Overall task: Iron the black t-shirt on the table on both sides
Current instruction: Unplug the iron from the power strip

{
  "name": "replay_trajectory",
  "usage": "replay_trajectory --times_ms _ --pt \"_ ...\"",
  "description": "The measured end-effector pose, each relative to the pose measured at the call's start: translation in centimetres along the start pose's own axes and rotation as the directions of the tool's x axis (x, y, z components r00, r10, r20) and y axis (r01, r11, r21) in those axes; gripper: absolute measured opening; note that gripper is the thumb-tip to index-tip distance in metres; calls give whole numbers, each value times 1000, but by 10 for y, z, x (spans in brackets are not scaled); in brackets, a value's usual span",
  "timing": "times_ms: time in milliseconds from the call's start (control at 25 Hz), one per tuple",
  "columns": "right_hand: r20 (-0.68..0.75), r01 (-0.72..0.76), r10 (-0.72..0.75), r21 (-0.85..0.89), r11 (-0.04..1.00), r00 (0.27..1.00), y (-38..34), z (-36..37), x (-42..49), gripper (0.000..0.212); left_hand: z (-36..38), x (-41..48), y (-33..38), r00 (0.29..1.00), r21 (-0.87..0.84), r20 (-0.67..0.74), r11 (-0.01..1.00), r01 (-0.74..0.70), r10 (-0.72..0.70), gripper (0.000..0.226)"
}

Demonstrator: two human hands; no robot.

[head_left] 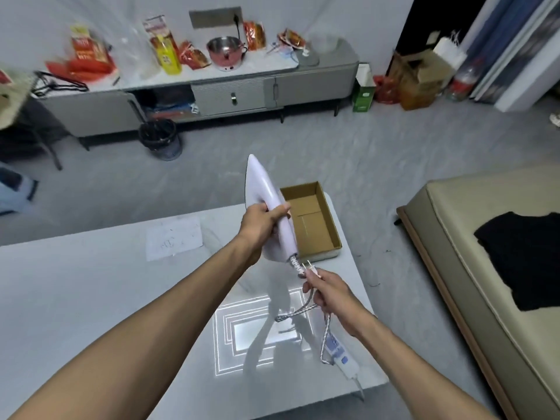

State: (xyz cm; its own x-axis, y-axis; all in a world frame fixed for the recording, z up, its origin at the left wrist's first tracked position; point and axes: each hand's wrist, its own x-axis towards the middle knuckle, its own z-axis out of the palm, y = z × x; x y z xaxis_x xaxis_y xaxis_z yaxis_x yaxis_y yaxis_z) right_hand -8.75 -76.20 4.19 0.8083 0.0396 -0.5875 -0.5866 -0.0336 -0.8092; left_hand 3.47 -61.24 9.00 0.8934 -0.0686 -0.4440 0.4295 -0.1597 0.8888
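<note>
A person's arms at a household surface: the left hand (260, 221) and the right hand (330, 294) are both bare, as are the wrists behind them. The left forearm (169, 313) runs uncovered from the wrist to the lower left corner, long and lean, with a lengthwise ridge of tendon just behind the wrist. The right forearm (409, 359) is likewise uncovered from the wrist to the bottom edge and shows as the shorter of the two. The wide lens broadens both arms away from the hands. Knuckles stand out along the back of the right hand. Whether a sleeve begins higher up cannot be told.
</note>
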Motion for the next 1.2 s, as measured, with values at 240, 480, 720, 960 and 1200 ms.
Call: replay_trajectory --times_ms 240,480,720,960,1200 --pt "-74 1 -68 -666 746 995 -69 -21 6 30 -77 33 62 1000 -55 -26 998 13 -15 31" --pt "-244 -127 -394 -945 300 886 -137 -56 43 35 -52 87 52 972 -21 138 981 195 -191 18" --pt "-134 1 -720 -983 184 681 -142 -85 145 34 26 148 0 898 -110 242 909 401 -367 10" --pt "-75 324 -663 -828 458 745 -77 -109 298 35 85 252 -86 930 -178 134 915 362 -342 27" --pt "37 477 -480 -204 855 876 -27 -106 347 28 98 296 -147 914 -125 44 906 405 -403 23"
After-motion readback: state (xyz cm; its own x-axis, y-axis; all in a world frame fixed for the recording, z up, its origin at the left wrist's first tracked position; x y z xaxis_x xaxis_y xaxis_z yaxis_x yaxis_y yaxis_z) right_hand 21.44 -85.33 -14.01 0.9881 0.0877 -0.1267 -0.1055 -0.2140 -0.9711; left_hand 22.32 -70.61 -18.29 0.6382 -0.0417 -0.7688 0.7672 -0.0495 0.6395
